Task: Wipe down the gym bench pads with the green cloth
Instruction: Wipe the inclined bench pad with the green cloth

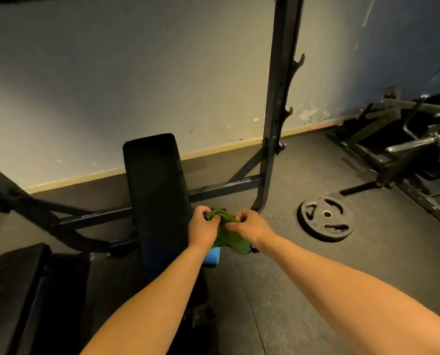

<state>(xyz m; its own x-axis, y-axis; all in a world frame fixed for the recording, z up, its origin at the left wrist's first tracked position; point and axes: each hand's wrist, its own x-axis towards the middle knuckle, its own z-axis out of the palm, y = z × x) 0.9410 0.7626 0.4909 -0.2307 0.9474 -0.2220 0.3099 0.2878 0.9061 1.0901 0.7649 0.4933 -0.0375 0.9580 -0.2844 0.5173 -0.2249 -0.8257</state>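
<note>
The dark rubber floor (277, 283) carries a black bench (154, 180), its long pad running toward the wall. A weight plate (326, 218) lies flat on the floor, right of the bench and well apart from it. A rack post (272, 139) stands on the floor between them. A second pad (21, 290) sits left of the bench.

Hands: two, the left hand (203, 230) and the right hand (252, 228), near the middle.
Green cloth (226, 234): one, gripped by both hands.
Bench pads: two, a long black pad (157, 196) in the middle and a second pad (16, 290) at the near left.
Weight plate (326, 217): one, flat on the floor at the right.
Rack posts: two, an upright (280, 98) right of the long pad and a slanted post (3, 193) at the left.
Bar hooks (299, 62) on the upright: three.
Blue roller (212, 257): one, under the cloth.
</note>
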